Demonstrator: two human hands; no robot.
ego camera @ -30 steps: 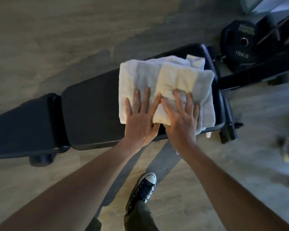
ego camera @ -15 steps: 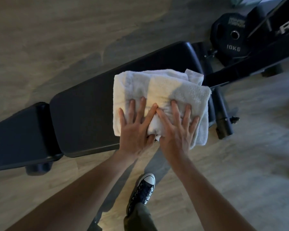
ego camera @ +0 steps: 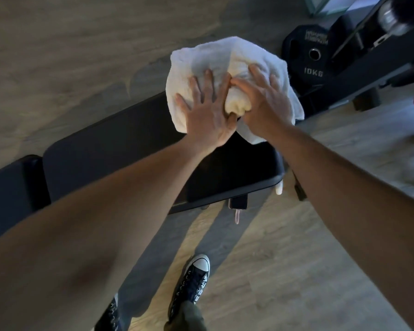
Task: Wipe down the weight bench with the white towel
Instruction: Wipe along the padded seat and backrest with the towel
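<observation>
The black padded weight bench (ego camera: 120,149) runs from lower left to upper right across the wooden floor. A bunched white towel (ego camera: 208,58) lies on its far right end, spilling over the far edge. My left hand (ego camera: 208,111) presses flat on the towel with fingers spread. Beside it, my right hand (ego camera: 265,101) also presses down on the towel, thumb tucked against a rolled fold between the two hands. Both forearms cross over the bench pad and hide part of it.
A black 10 kg weight plate (ego camera: 313,56) and a dark rack frame (ego camera: 378,68) stand just right of the bench end. My dark sneaker (ego camera: 194,280) is on the wooden floor below the bench. A small white tag (ego camera: 279,187) hangs at the bench's near right corner.
Both hands have pushed the towel away from me, from the near edge of the pad to its far edge. The towel is more bunched than before.
</observation>
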